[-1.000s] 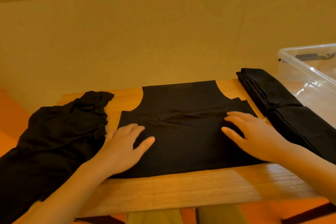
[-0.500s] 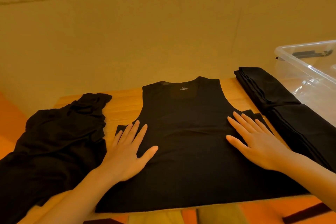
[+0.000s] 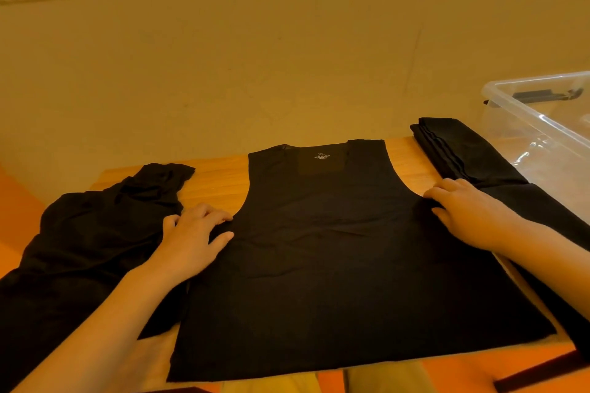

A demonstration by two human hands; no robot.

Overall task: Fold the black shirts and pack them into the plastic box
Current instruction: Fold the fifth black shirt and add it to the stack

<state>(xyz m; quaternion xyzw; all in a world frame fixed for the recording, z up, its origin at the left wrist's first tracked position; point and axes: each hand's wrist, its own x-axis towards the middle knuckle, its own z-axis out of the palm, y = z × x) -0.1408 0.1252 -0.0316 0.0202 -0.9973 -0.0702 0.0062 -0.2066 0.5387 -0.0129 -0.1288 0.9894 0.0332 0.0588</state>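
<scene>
On the tabletop point(image 3: 220, 174), left hand point(image 3: 191, 238) and right hand point(image 3: 469, 214) each pinch a side edge of the spread black tank top point(image 3: 335, 265) with curled fingers.

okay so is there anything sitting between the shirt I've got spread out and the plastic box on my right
Yes. The stack of folded black shirts lies on the table between the spread shirt and the plastic box, just past your right hand. The folded shirt would probably need lifting over that stack to reach the box.
</scene>
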